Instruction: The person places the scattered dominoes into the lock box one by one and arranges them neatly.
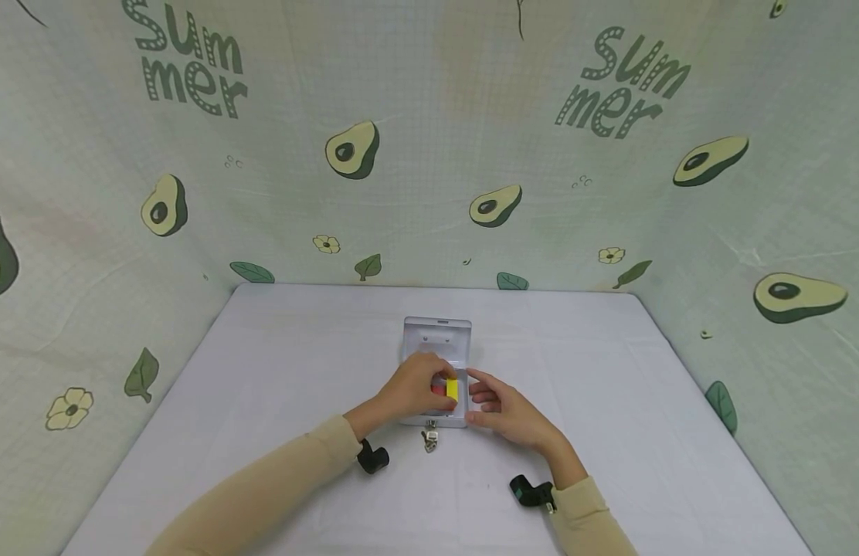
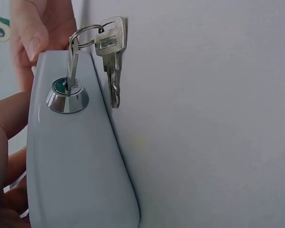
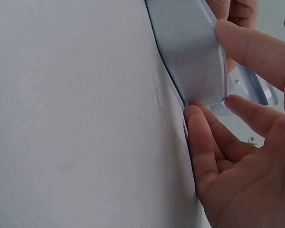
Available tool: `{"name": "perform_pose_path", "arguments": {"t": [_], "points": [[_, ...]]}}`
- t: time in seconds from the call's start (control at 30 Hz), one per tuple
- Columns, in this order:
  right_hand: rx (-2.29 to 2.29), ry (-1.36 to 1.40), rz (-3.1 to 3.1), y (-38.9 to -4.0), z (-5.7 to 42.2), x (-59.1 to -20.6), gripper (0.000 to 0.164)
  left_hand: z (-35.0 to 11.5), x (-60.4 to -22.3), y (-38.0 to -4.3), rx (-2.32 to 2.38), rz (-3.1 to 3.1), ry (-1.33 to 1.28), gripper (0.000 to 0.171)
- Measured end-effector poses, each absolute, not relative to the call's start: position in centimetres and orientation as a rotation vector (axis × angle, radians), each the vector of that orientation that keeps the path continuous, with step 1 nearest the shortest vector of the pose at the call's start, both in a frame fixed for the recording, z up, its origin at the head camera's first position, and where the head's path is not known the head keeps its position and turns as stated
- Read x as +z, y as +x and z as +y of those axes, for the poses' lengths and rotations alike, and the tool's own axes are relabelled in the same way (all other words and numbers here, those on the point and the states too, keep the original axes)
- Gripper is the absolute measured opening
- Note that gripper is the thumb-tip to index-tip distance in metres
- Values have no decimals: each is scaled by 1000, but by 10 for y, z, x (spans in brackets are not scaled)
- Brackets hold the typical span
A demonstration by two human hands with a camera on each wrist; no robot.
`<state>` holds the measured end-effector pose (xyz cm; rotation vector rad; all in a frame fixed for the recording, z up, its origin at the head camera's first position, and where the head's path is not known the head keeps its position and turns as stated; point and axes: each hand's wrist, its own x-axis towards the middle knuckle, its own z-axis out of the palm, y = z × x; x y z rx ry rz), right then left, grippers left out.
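A small pale grey metal cash box [image 1: 460, 422] sits on the table with its lid [image 1: 438, 332] raised at the back. My left hand [image 1: 410, 384] reaches into it from the left and pinches a yellow block [image 1: 453, 389] between thumb and fingers. A red piece [image 1: 439, 384] shows beside the block, partly hidden by that hand. My right hand [image 1: 507, 411] touches the box's right side, thumb near the front and index finger near the back, fingers spread. In the left wrist view, a key stands in the front lock [image 2: 68, 96] with another key [image 2: 111, 61] hanging from its ring.
A white cloth covers the table [image 1: 297, 340]. Fabric walls [image 1: 429, 139] printed with avocados and leaves rise at the back and both sides. Each wrist carries a small black camera, one [image 1: 372, 457] at the left and one [image 1: 530, 492] at the right.
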<state>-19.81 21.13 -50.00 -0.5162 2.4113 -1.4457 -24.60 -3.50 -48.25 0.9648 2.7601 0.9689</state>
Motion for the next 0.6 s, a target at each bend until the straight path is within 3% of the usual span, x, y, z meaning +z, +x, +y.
{"name": "perform_pose_path", "arguments": {"t": [0.6], "points": [[-1442,-519,2413,-198,211,-500,80,-28,-492,-244,935,2814,975,39]]}}
